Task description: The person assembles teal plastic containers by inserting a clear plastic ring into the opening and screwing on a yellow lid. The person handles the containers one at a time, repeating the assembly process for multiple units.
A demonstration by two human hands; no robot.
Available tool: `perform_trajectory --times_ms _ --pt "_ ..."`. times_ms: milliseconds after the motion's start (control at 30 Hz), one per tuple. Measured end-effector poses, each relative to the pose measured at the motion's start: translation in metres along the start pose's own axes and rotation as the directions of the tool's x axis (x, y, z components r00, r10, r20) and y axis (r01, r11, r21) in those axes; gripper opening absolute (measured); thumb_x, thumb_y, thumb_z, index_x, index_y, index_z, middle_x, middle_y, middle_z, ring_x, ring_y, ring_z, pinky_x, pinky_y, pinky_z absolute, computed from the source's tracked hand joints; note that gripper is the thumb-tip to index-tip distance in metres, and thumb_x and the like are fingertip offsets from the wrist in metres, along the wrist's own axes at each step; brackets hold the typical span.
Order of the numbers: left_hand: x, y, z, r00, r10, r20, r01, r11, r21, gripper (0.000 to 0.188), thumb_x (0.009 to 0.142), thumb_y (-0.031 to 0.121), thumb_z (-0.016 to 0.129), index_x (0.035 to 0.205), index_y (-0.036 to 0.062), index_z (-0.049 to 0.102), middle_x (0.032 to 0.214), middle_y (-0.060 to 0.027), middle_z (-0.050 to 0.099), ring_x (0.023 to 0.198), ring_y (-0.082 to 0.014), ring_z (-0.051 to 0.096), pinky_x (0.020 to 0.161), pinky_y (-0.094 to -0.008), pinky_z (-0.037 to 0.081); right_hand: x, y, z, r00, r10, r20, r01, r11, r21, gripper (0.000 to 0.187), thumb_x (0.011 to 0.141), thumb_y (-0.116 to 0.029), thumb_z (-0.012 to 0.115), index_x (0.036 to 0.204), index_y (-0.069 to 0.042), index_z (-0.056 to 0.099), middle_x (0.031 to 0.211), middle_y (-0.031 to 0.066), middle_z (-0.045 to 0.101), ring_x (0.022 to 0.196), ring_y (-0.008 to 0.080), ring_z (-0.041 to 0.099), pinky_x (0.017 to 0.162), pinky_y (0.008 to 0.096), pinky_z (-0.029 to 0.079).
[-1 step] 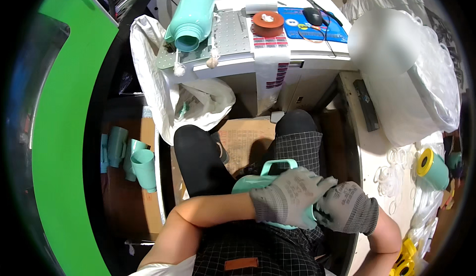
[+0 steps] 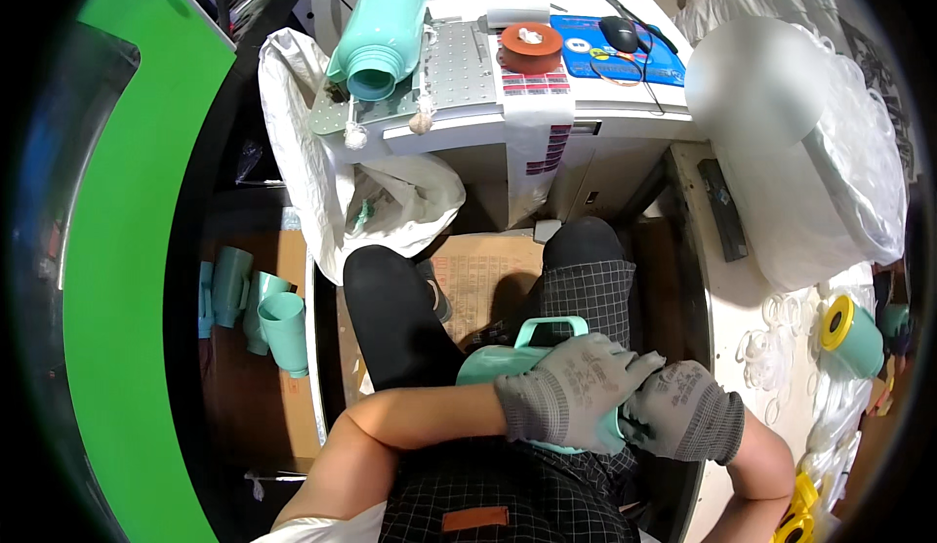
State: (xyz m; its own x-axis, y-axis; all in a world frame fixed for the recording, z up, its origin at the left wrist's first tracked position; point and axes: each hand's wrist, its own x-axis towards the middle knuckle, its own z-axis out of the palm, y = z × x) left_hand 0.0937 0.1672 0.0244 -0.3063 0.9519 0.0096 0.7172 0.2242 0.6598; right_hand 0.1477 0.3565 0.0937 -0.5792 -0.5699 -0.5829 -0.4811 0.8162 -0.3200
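Note:
A mint-green jug shell (image 2: 488, 362) with a loop handle lies sideways across my lap, its open end toward the right. My left hand (image 2: 574, 392), in a grey knit glove, is wrapped over its upper side near that end. At the rim, my right hand (image 2: 683, 411), gloved alike, has its fingers curled in close to the left fingertips. What the right fingers hold, if anything, is hidden by the gloves. A similar mint-green jug (image 2: 386, 26) lies on a perforated metal plate (image 2: 459, 70) on the bench ahead.
Several mint-green cups (image 2: 283, 333) lie in a box at left. A white sack (image 2: 293, 143) hangs by the bench. On the bench are an orange tape roll (image 2: 530, 47), label strip (image 2: 532, 167) and mouse (image 2: 617, 33). White rings (image 2: 766, 353) and a yellow-rimmed mint-green container (image 2: 851, 336) are at right.
The view has shifted very slightly. Both hands and the jug hold practically the same position.

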Motion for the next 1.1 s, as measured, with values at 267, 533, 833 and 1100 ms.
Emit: perform_trajectory --times_ms 267,533,833,1100 --pt "-0.074 -0.055 -0.04 0.911 -0.305 -0.277 0.104 0.82 -0.562 0.079 0.073 0.036 0.091 0.136 0.0036 0.058 0.115 -0.0135 0.073 0.104 -0.0259 0.074 0.092 -0.0387 0.058 -0.002 -0.006 0.052 0.298 0.047 -0.953 0.138 0.986 0.091 0.025 0.087 -0.02 0.075 0.108 -0.008 0.07 0.091 0.0091 0.068 0.072 0.024 0.067 0.062 0.0352 0.055" --pt "-0.14 -0.015 -0.044 0.846 -0.143 -0.514 0.017 0.97 -0.243 0.075 0.072 0.036 0.094 0.133 0.0077 0.062 0.127 -0.0119 0.068 0.115 -0.0315 0.068 0.097 -0.0414 0.056 0.186 -0.019 0.014 0.239 0.361 -0.902 0.577 0.694 0.431 0.074 0.094 -0.009 0.07 0.159 -0.001 0.035 0.147 0.0129 0.052 0.11 0.0183 0.065 0.094 0.034 0.055" --pt "-0.132 -0.019 -0.065 0.761 -0.168 -0.626 0.063 0.981 -0.186 0.077 0.06 0.027 0.099 0.127 0.0085 0.065 0.117 -0.0154 0.073 0.109 -0.0352 0.071 0.1 -0.0455 0.055 0.166 0.014 0.068 0.174 0.617 -0.768 0.525 0.601 0.602 0.021 0.101 -0.008 0.063 0.118 0.004 0.067 0.112 0.0115 0.07 0.096 0.0169 0.067 0.088 0.0313 0.053" --pt "-0.075 -0.056 -0.044 0.942 -0.133 -0.308 -0.001 0.917 -0.399 0.082 0.052 0.018 0.095 0.126 0.0069 0.062 0.111 -0.0144 0.07 0.103 -0.0299 0.07 0.091 -0.0429 0.056 -0.004 0.083 0.215 -0.485 0.707 -0.514 0.056 0.612 0.789 0.012 0.099 -0.005 0.066 0.11 0.001 0.068 0.11 0.0107 0.07 0.098 0.017 0.068 0.086 0.0323 0.056"
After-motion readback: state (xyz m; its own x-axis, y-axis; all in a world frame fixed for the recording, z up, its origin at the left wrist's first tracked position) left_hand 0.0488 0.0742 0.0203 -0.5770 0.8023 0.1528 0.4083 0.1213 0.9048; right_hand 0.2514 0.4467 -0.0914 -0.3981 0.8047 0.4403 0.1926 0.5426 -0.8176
